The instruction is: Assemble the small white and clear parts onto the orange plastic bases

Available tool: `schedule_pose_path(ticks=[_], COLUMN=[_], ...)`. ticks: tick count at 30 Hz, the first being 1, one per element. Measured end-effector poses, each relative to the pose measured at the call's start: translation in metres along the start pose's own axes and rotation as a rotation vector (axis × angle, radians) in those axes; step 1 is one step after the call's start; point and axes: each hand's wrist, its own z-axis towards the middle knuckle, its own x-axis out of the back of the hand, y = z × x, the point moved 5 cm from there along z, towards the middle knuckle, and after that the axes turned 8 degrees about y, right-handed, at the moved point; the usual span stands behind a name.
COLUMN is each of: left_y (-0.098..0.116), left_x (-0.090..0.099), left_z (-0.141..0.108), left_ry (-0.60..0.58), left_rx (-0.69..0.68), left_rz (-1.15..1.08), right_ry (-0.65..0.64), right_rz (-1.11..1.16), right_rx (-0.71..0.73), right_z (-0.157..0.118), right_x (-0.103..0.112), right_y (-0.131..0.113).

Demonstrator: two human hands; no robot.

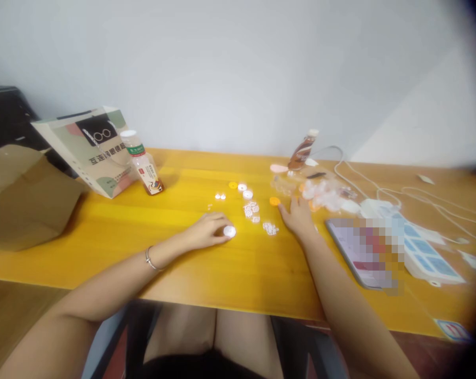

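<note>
The counter (238, 279) is long and yellow, and it looks like smooth wood. A pale gray wall (222, 79) is behind it, and a bit of brown floor (17, 308) shows at the near left. The white disc (230, 231) is on the counter, in the left hand (208, 230). That hand's thumb and first finger are pinched on the edge of the white disc, and the other fingers are curled up. The right hand (297, 215) lies to the right of the white disc, with its fingers a little apart. Its thumb tip is right by an orange disc (275, 201), but I cannot tell if they touch. Behind the white disc are a yellow disc (232, 185), two white rings (248, 195) and two tiny white bits (222, 196). Lacy white pieces (270, 228) sit in small bunches to its right and just behind it. Far left of the white disc are a brown bag (28, 200), a paper bag (111, 176) and a clear bottle (145, 171). Far right of it are a phone (340, 247), blurry on top, and a white strip (419, 255) with blue squares. Behind it, on the right, are a brown bottle (301, 151), a blurry heap of plastic (328, 193) and white cords (364, 176).
</note>
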Motion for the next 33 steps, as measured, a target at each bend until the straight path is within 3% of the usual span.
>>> schedule_pose_path(ticks=[5, 8, 12, 14, 17, 20, 25, 33], left_y=[0.005, 0.000, -0.032, -0.055, -0.085, -0.097, -0.092, -0.081], left_x=[0.003, 0.015, 0.038, 0.045, 0.045, 0.041, 0.035, 0.032], left_z=[-0.001, 0.000, 0.002, 0.003, 0.007, 0.009, 0.008, 0.007], left_ry=[0.017, 0.132, 0.376, 0.414, 0.360, 0.301, 0.183, 0.133], left_rx=[-0.004, 0.011, 0.089, 0.160, 0.238, 0.251, 0.181, 0.067], left_rz=[-0.033, -0.029, 0.025, 0.070, 0.115, 0.125, 0.112, 0.360], right_ry=[-0.093, -0.126, -0.209, -0.273, -0.339, -0.291, -0.174, -0.351], right_rz=[0.060, 0.144, 0.224, 0.228, 0.221, 0.278, 0.521, 0.636], right_rx=[0.114, 0.174, 0.225, 0.214, 0.163, 0.120, 0.144, 0.236], right_z=[-0.004, -0.007, -0.007, -0.007, -0.007, -0.008, -0.020, -0.043], right_x=[-0.018, -0.023, -0.031, -0.035, -0.035, -0.022, 0.015, 0.031], right_y=[-0.014, -0.035, -0.060, -0.068, -0.075, -0.080, -0.091, -0.109])
